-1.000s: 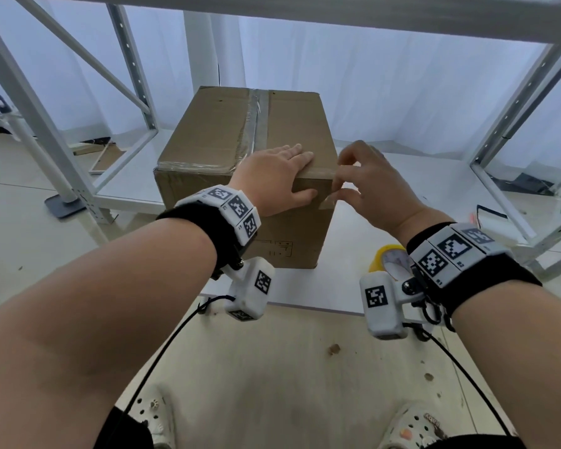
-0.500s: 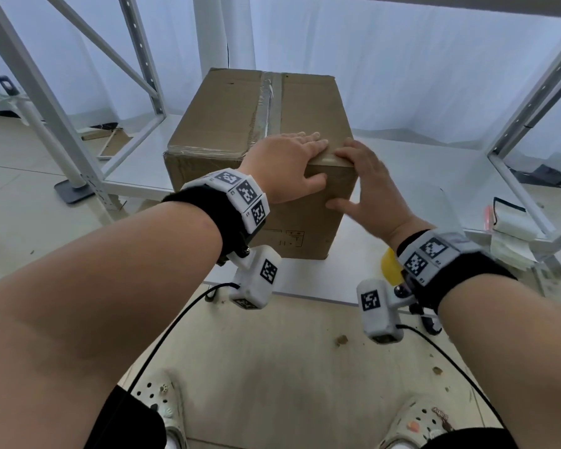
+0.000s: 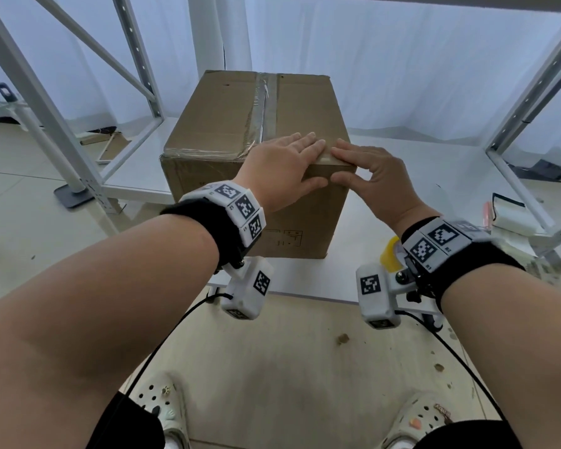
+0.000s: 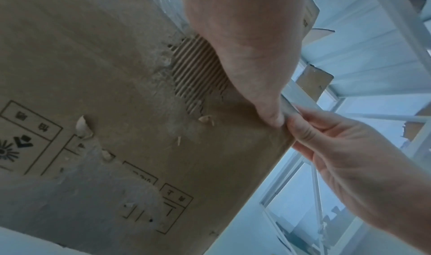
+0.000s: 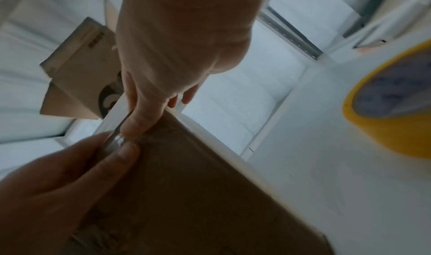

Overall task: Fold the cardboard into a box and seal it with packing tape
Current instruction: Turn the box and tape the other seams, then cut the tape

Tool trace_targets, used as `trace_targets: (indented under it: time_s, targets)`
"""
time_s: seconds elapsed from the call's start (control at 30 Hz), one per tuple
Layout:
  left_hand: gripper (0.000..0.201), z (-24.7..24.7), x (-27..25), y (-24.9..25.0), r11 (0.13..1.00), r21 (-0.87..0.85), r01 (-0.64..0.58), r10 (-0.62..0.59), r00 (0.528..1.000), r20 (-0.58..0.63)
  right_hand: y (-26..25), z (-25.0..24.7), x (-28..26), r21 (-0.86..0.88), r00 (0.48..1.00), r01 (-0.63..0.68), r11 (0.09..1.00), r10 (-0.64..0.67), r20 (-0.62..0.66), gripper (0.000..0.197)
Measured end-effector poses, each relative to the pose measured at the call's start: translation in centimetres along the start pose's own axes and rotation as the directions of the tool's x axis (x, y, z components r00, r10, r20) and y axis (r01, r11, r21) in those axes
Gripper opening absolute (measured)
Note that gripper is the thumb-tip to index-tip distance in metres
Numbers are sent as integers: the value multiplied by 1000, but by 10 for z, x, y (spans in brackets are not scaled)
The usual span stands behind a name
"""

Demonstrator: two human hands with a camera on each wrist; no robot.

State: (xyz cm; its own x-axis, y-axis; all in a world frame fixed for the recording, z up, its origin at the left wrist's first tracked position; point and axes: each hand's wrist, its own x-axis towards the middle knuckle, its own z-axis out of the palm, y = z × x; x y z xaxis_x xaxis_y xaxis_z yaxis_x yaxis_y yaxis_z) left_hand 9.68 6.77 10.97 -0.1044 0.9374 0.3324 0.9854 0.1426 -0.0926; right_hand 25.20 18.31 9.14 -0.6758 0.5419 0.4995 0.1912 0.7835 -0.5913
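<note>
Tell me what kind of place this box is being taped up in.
Probably a packing or storage workroom. The cardboard box stands on a low white shelf inside a metal racking frame, a yellow tape roll lies beside it, and white curtains screen off the back.

A closed brown cardboard box (image 3: 240, 131) stands upright on a white shelf, clear packing tape (image 3: 266, 105) along its top seam. A yellow tape roll (image 5: 392, 100) lies nearby.

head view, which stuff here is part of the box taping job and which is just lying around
Job:
cardboard box
tape strip on its top
yellow tape roll
left hand
right hand

Lying about:
flat cardboard behind the rack
white items at right
</note>
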Motion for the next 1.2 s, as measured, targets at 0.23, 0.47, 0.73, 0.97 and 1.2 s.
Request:
trace_targets:
  time_s: [0.23, 0.47, 0.73, 0.97, 1.2]
  targets:
    - [53, -2, 4, -1, 1000, 2, 5, -5, 999, 33, -4, 4, 2, 151, 999, -15, 988, 21, -36, 36]
    - [52, -21, -63, -85, 984, 29, 173, -175, 978, 111, -9, 9, -1, 77, 996, -6, 997, 12, -88, 30]
    - [47, -16, -45, -50, 980, 10, 198, -198, 977, 73, -74, 46, 12, -532, 992, 41, 845, 28, 120, 45]
    - [52, -20, -62, -93, 965, -38, 260, -254, 959, 124, -66, 50, 13, -514, 992, -58, 856, 108, 69, 39]
    - [44, -18, -92, -108, 864, -324, 386, -404, 915, 11, -55, 43, 13, -422, 994, 17, 907, 29, 103, 37]
